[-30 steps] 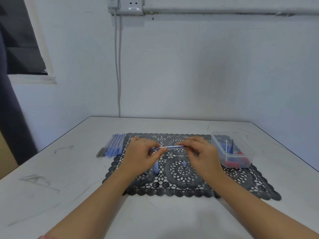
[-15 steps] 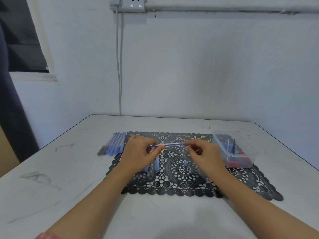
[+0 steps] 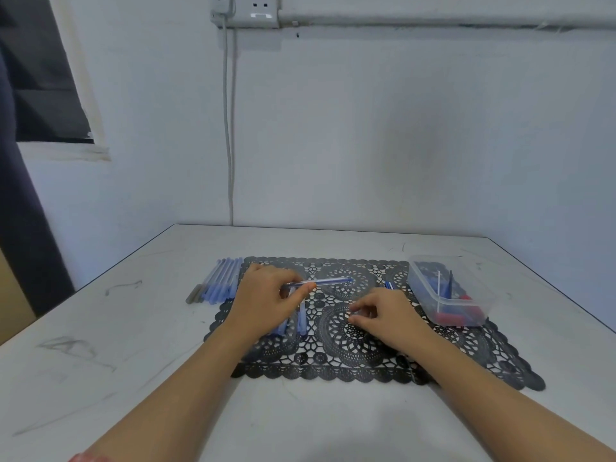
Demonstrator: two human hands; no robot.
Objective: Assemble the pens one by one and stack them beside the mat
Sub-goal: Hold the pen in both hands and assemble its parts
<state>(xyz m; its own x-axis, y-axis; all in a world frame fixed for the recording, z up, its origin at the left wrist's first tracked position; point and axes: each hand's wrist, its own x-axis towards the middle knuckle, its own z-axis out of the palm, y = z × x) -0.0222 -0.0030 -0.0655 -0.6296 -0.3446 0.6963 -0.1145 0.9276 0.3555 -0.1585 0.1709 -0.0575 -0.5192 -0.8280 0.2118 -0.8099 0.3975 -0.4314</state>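
Left hand (image 3: 266, 296) is pinching the slim blue plastic pen (image 3: 328, 281), its free end pointing rightward, just beyond the right hand (image 3: 386, 316) (fingers curled low over the black lace mat (image 3: 336, 361), hold unclear).

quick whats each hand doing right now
left hand: holding thin clear blue plastic pen
right hand: curled over black lace mat, hold cannot be told

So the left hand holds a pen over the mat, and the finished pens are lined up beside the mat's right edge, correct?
Not quite. In the head view the finished pens are lined up beside the mat at its left edge, not its right. The left hand does hold a pen over the mat.
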